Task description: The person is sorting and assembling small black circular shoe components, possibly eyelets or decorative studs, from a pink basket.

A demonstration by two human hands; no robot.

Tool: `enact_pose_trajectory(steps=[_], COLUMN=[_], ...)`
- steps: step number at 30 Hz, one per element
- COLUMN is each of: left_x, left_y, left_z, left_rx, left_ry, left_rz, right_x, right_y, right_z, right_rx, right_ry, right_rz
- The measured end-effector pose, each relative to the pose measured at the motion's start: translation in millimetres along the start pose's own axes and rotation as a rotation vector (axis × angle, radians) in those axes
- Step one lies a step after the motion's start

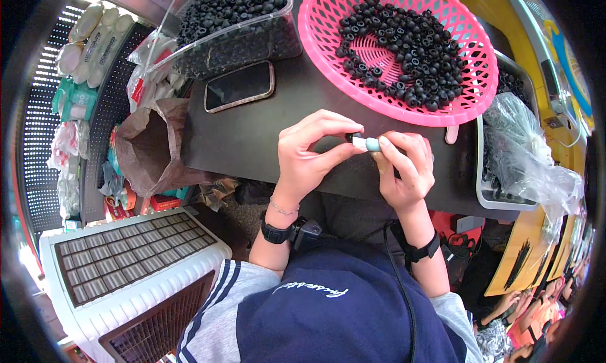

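Observation:
My left hand (pixel 314 147) pinches a small black piece (pixel 353 137) between thumb and fingertips, above the dark table (pixel 252 136). In the fingers of my right hand (pixel 407 167) is a small pale blue-green tool (pixel 372 144) with a flat white tip (pixel 359 142). That tip meets the black piece; whether it is inside it or only against it I cannot tell. Beyond my hands stands a pink plastic basket (pixel 315 47) with many small black ring-like parts (pixel 435 66). More such parts fill a clear plastic bin (pixel 290 38) at the far left.
A phone (pixel 240 86) lies on the table left of the basket. At the right, a plastic bag (pixel 524 148) covers part of a grey tray (pixel 499 202). A brown bag (pixel 154 151) sits by the table's left edge, near a white air cooler (pixel 136 262).

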State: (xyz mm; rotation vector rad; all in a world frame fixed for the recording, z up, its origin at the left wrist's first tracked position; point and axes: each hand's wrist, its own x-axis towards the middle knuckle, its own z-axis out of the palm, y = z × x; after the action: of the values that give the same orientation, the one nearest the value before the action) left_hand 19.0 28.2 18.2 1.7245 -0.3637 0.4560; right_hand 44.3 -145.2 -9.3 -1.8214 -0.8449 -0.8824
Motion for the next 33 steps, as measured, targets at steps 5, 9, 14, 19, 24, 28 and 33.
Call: enact_pose_trajectory(steps=[5, 9, 14, 19, 24, 28, 33], left_x=[-0.6, -1.1, -1.7, -0.4, -0.3, 0.2, -0.2], left_y=[3.5, 2.9, 5.7, 6.2, 4.9, 5.0, 2.7], left_z=[-1.1, 0.3, 2.0, 2.3, 3.2, 3.8, 5.4], left_rx=[0.021, 0.038, -0.030, -0.054, -0.062, -0.071, -0.071], left_ry=[0.000, -0.003, 0.027, 0.017, -0.006, -0.049, -0.022], left_rz=[-0.014, 0.004, -0.075, -0.064, -0.059, -0.060, -0.055], right_x=[-0.1, -1.4, -4.5, -3.2, -3.1, -2.8, -2.5], right_y=[-1.0, 0.9, 2.2, -0.2, -2.2, -1.0, -1.3], right_z=[0.6, -0.1, 2.2, -3.7, -2.4, -1.6, -1.2], right_rx=[-0.011, -0.028, 0.055, 0.075, 0.138, 0.117, 0.123], right_ry=[0.008, 0.004, 0.097, 0.001, -0.034, -0.053, -0.049], right_rz=[-0.002, -0.005, 0.067, 0.159, 0.206, 0.202, 0.216])
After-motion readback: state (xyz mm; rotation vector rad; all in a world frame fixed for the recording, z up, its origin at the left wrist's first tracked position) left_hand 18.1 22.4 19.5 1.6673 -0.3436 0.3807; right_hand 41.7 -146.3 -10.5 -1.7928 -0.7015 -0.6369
